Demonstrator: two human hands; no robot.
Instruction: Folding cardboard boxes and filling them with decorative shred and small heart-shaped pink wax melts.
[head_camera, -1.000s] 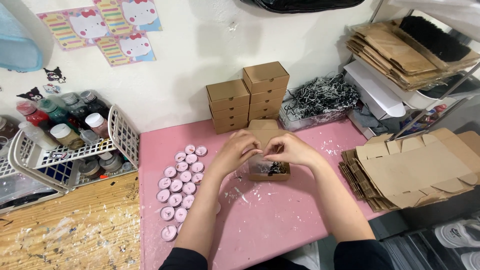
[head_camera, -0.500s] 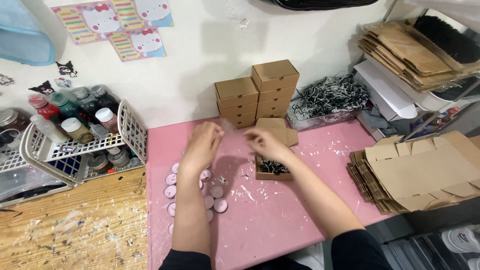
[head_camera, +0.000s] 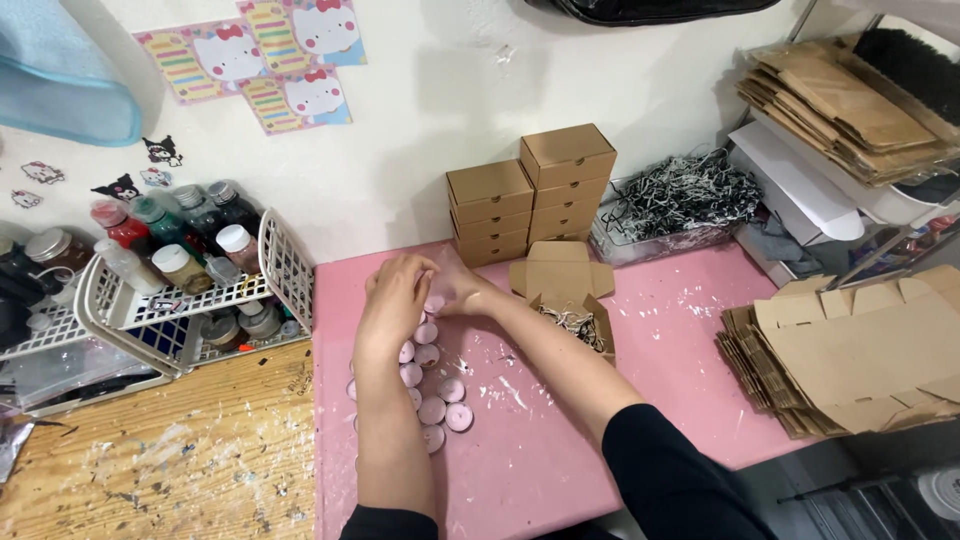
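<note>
Pink discs (head_camera: 432, 385) are pinched w/ left hand (head_camera: 398, 300) & right hand (head_camera: 455, 292); best lifted singly, neighbours undisturbed.

**Small home craft and packing workshop**

A handmade-goods packing station is indicated. Stacked closed kraft boxes (head_camera: 530, 195) are set against the wall, flat unfolded box blanks (head_camera: 860, 350) piled at right, shredded paper filler (head_camera: 680, 195) kept in a clear tray. Paint jars (head_camera: 170, 245) are stored in a white wire basket (head_camera: 285, 270). The pink bench (head_camera: 680, 330) is paint-flecked; cartoon stickers (head_camera: 270, 60) are stuck on the wall.
</note>
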